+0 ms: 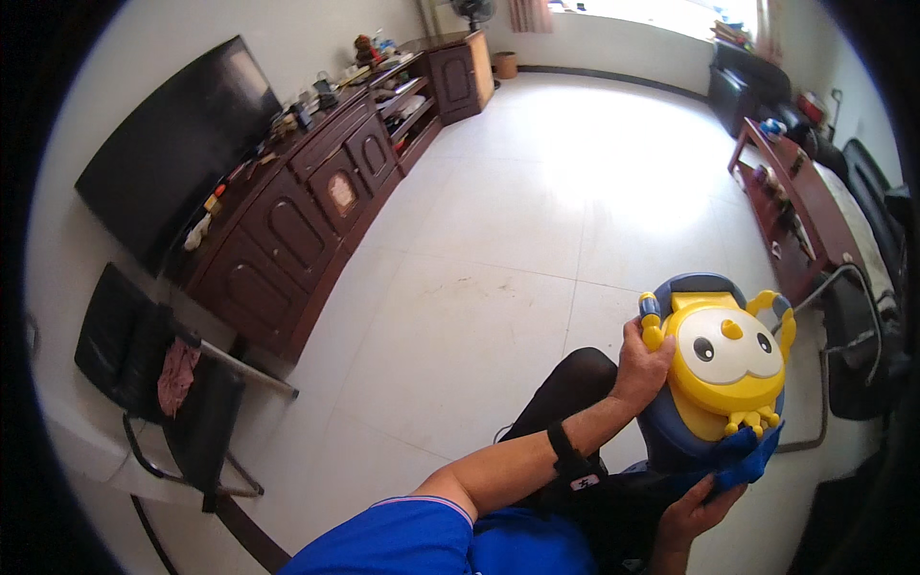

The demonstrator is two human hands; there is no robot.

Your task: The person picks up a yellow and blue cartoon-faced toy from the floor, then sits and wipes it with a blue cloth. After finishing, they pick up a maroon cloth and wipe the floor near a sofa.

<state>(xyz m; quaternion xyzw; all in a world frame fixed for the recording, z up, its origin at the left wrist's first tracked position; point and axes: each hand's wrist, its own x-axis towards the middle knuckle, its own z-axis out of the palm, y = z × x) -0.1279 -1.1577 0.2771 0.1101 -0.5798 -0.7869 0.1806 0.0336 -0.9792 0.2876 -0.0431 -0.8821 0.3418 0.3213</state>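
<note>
A child's potty seat (726, 352) in yellow and blue plastic, its lid shaped like a cartoon face with an orange beak, is in front of me at the lower right. My left hand (645, 363) grips it at its left side, by the yellow and blue handle (650, 321). Below the lid's crown-shaped tab, my right hand (697, 507) holds a blue cloth (747, 460) against the lower edge of the potty. Part of the cloth hangs over the blue base.
A dark wood cabinet (287, 223) with a television (180, 151) runs along the left wall. A black chair (162, 381) bearing a pink cloth is at the lower left. To the right are a reddish wooden table (826, 208) and a metal-framed chair (855, 345).
</note>
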